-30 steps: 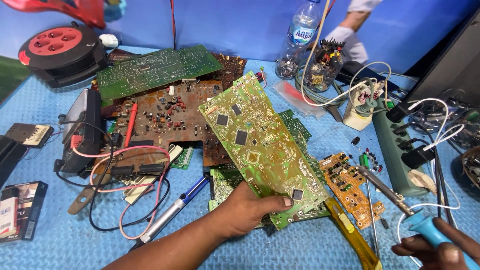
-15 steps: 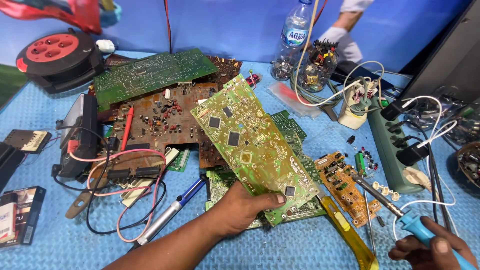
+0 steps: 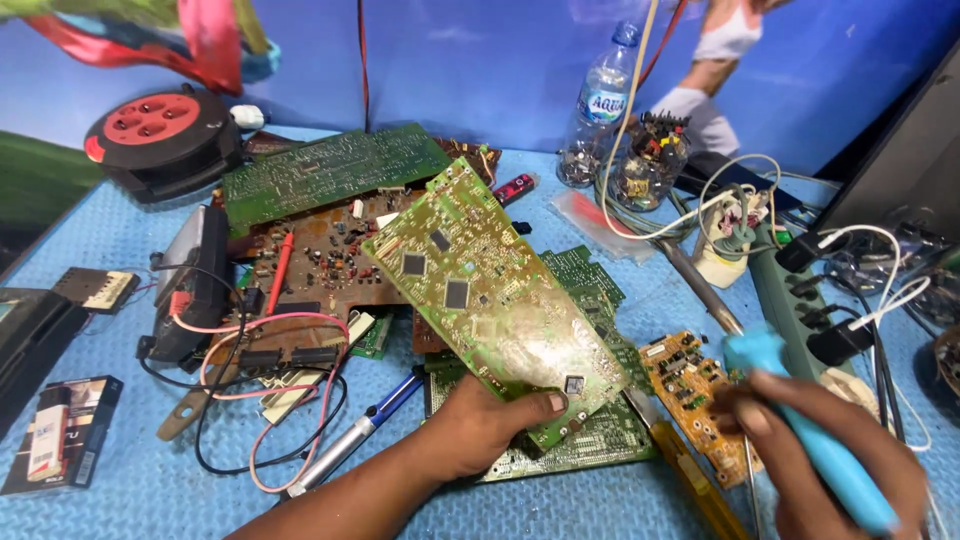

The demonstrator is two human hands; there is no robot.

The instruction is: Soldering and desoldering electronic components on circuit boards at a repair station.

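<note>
Looking down through the head camera, I see my left hand (image 3: 480, 425) at lower centre, closed on the near corner of a long yellow-green printed circuit board (image 3: 490, 295), thumb on top, tilting it above the heap of green and brown boards (image 3: 320, 240). Since half a second ago my right hand (image 3: 830, 450) has risen from the bottom right corner and now wraps a light-blue-handled soldering iron (image 3: 800, 420) beside the small orange board (image 3: 690, 385). The iron's tip is hidden, so I cannot tell where it points. A red cable reel (image 3: 165, 135) sits upper left, a clear plastic bottle (image 3: 598, 110) upper centre, a green power strip (image 3: 790, 290) at right.
</note>
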